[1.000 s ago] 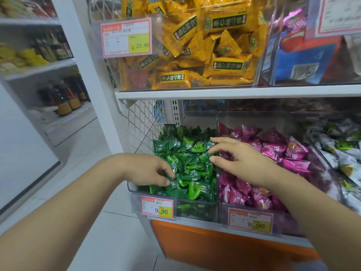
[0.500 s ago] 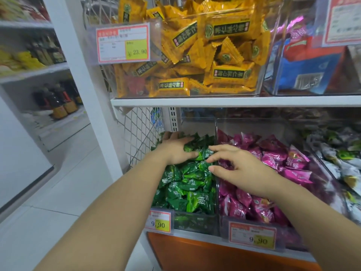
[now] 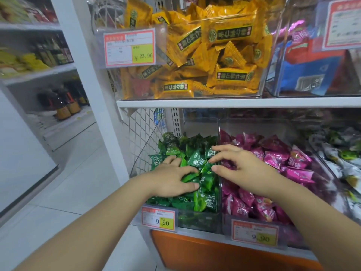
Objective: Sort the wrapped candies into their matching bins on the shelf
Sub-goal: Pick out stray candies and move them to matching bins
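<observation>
Floor (image 3: 78,192): pale glossy tiles, thin dark joints. White square post (image 3: 88,75) runs top to bottom, left of the white shelf board (image 3: 234,103). Wire mesh panel (image 3: 142,133) hangs under that board, just beside the post. Orange base panel (image 3: 214,255) at the bottom. Far left: a second rack (image 3: 39,72) of white shelves with dark bottles (image 3: 62,106) on the lower tiers and yellow packets (image 3: 29,61) above. Flat white panel (image 3: 19,153) at the left edge. Light even, diffuse.
</observation>
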